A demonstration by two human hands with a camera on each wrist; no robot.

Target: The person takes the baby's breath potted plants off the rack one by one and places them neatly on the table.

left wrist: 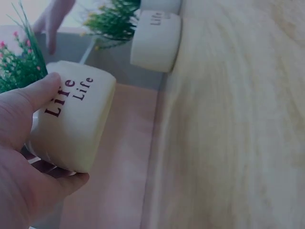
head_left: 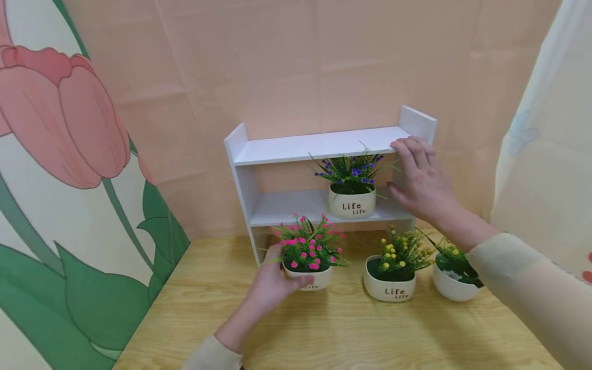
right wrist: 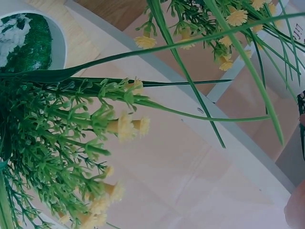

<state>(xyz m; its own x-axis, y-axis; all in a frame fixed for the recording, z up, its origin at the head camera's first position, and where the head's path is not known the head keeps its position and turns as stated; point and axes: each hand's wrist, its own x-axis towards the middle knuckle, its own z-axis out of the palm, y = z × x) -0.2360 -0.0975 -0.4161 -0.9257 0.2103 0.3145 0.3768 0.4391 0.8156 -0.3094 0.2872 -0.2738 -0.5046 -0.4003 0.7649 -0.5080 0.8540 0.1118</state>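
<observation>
My left hand (head_left: 270, 280) grips a cream oval pot (left wrist: 78, 117) lettered "Life", planted with pink flowers (head_left: 307, 246); the thumb lies across its front and the fingers bend around its side. It is in front of the lower left of a white two-tier shelf (head_left: 296, 146). At the shelf's upper right end, my right hand (head_left: 423, 177) rests its fingers on the top board's edge, thumb spread lower down. A matching pot (head_left: 352, 204) with purple-blue flowers stands on the middle board, just left of the right hand.
On the wooden table (head_left: 361, 339), a yellow-flowered pot (head_left: 390, 288) stands in front of the shelf. To its right is a rounded white pot (head_left: 455, 290), partly under the right forearm; its yellow blooms (right wrist: 124, 126) fill the right wrist view. Pink cloth (head_left: 277, 61) hangs behind.
</observation>
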